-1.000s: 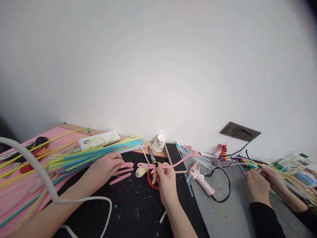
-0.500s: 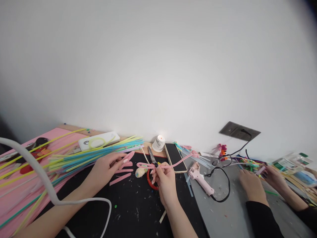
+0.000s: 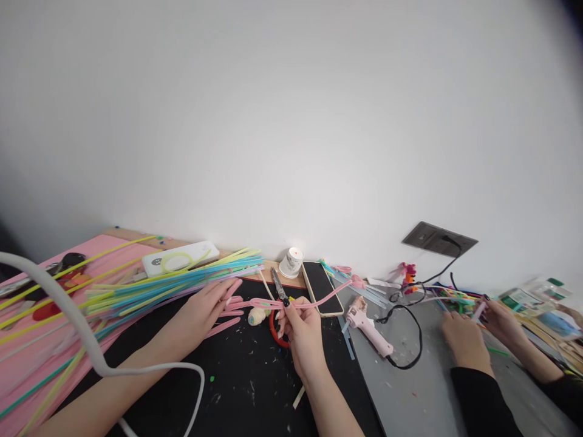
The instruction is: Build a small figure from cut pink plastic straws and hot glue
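Observation:
My right hand (image 3: 303, 328) pinches a pink pipe cleaner (image 3: 328, 300), bent into a narrow loop on the left, with a long stem running right to a curled pink end. To its left, my left hand (image 3: 204, 312) has its fingers closed on a folded pink pipe cleaner loop (image 3: 234, 287); the fingers partly hide it. Several more folded pink pipe cleaners (image 3: 224, 328) lie on the black mat (image 3: 246, 382) beneath that hand. Behind my right hand are red-handled scissors (image 3: 277, 284), blades pointing away, and a small cream coil (image 3: 256, 316).
A white paper cup (image 3: 291, 263) and a phone (image 3: 320, 285) stand near the wall. Right of them lies a pink glue gun (image 3: 370, 328) with a black cord. Pastel pipe cleaners (image 3: 182, 285) and a white power bank (image 3: 180, 258) are left. Another person's hands (image 3: 467, 340) work at right.
My left hand has moved slightly down, with its pink loop turned and partly covered by the fingers. The right hand keeps its hold on the pink pipe cleaner, nearly still.

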`<act>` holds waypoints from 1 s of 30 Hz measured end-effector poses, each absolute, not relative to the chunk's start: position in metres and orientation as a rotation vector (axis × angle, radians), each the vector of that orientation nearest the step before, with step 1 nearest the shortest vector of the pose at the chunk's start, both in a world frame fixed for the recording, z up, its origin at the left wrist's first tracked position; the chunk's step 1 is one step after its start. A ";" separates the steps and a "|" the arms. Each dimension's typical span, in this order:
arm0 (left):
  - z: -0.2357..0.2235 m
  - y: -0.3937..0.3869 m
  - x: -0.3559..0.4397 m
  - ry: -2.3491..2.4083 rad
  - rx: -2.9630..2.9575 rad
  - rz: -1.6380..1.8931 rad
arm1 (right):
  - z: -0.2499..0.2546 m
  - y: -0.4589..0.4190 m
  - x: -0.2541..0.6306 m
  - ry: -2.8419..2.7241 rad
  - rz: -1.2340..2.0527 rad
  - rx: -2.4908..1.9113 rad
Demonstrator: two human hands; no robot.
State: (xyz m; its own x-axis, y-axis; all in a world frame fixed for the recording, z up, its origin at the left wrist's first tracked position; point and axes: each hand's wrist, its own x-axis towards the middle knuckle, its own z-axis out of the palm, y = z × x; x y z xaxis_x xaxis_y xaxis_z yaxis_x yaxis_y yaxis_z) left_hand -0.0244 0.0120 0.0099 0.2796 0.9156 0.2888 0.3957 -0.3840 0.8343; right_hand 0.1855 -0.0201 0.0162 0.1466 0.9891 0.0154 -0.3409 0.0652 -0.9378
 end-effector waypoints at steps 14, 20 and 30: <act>0.011 -0.001 0.006 0.993 1.223 0.912 | 0.012 -0.024 0.176 -0.821 1.336 -0.930; 0.013 -0.007 0.012 0.955 1.079 0.873 | 0.004 -0.022 0.178 -0.928 1.307 -0.966; 0.014 -0.008 0.009 0.924 1.107 0.816 | 0.002 -0.022 0.178 -0.959 1.283 -1.014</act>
